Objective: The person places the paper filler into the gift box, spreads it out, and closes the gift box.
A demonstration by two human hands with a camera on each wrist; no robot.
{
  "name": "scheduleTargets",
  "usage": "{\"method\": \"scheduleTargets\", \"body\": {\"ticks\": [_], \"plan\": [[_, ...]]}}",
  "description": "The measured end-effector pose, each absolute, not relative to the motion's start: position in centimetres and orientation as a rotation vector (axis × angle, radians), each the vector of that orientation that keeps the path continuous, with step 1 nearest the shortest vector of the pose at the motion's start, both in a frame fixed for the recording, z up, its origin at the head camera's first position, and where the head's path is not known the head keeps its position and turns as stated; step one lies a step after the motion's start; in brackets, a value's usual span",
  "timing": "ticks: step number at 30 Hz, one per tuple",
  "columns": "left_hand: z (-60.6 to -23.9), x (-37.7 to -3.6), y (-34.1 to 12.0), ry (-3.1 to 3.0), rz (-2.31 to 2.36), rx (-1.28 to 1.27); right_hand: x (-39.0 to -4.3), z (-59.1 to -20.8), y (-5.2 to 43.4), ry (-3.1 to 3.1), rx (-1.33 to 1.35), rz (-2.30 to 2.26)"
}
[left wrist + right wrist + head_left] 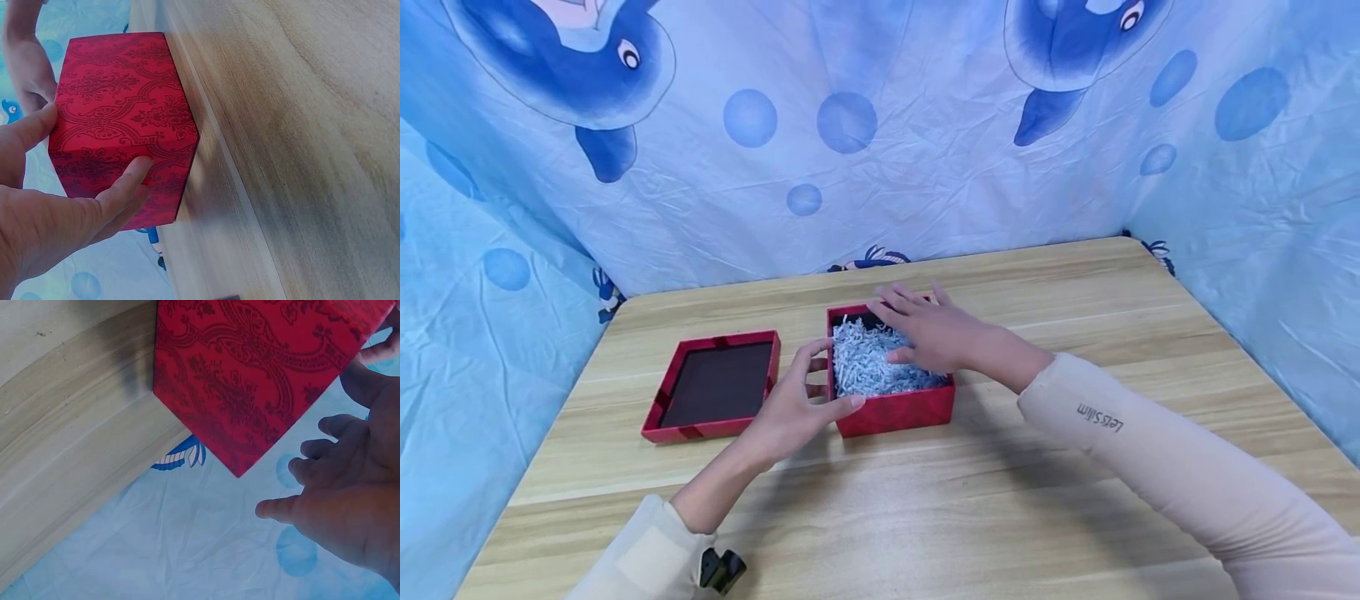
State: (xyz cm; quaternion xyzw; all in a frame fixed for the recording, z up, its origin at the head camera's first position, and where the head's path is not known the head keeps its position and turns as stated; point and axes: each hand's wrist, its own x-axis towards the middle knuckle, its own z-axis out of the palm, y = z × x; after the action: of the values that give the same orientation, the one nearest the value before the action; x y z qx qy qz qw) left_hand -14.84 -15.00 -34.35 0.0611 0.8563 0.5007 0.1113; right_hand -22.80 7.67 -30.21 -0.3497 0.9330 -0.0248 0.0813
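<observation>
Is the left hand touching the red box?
Touching. The left wrist view shows the left hand with thumb and a fingertip pressed against the red box at its corner sides.

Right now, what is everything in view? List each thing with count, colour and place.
box: one, red patterned, middle of the table, open
shredded paper: one heap, pale blue-white, inside the box
lid: one, red with dark inside, left of the box, lying upturned
table: one, light wood, under everything
cloth: blue with whales and bubbles, behind and at both sides
left hand: holds the box's near left corner
right hand: flat on the shredded paper
</observation>
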Motion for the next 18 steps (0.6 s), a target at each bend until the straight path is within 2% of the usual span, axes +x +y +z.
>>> {"method": "scheduleTargets", "body": {"ticks": [18], "plan": [[-34.2, -14.77, -14.96, 2.505, 1.478, 0.171, -22.85, -29.69, 8.58, 2.814, -0.988, -0.136]]}}
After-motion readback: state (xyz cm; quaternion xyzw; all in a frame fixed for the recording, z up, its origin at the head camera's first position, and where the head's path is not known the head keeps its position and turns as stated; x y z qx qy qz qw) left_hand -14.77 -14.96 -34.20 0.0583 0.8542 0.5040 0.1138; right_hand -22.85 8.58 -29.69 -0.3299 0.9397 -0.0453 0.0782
